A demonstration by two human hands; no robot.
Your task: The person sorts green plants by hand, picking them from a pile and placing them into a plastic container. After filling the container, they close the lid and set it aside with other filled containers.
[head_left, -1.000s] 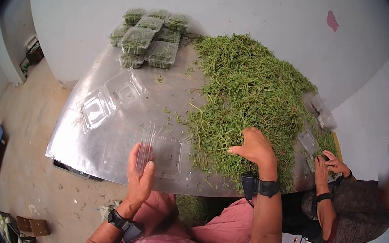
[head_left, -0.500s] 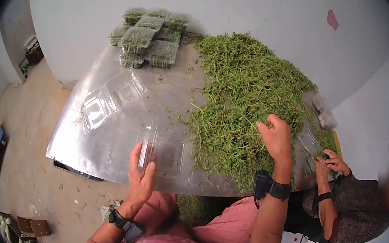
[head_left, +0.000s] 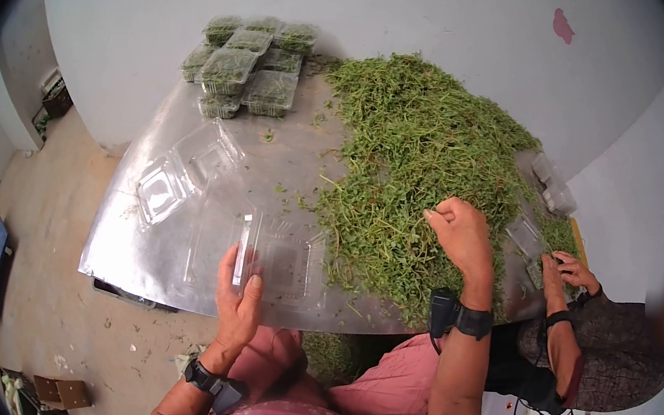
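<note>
An open, clear plastic clamshell box [head_left: 289,262] lies on the metal table in front of me. My left hand [head_left: 238,300] grips its upright middle edge, with the thumb on the near side and fingers behind. Over the heap of cut green stems and leaves [head_left: 423,144], my right hand [head_left: 462,238] is held with its fingers curled and the thumb drawn in. Whatever those fingers may hold is too small to make out. Two more open clamshell boxes [head_left: 162,189] lie farther left.
Filled, closed boxes [head_left: 229,69] are stacked at the table's back left. At the right, a co-worker's hands [head_left: 564,273] are at another clear box [head_left: 526,235]. More clear boxes [head_left: 553,185] stand near the wall. The metal table [head_left: 120,244] has a curved left edge.
My right hand has shifted slightly left and turned, its fingers curling in more. My left hand stays on the box. The co-worker's hands have moved a little.
</note>
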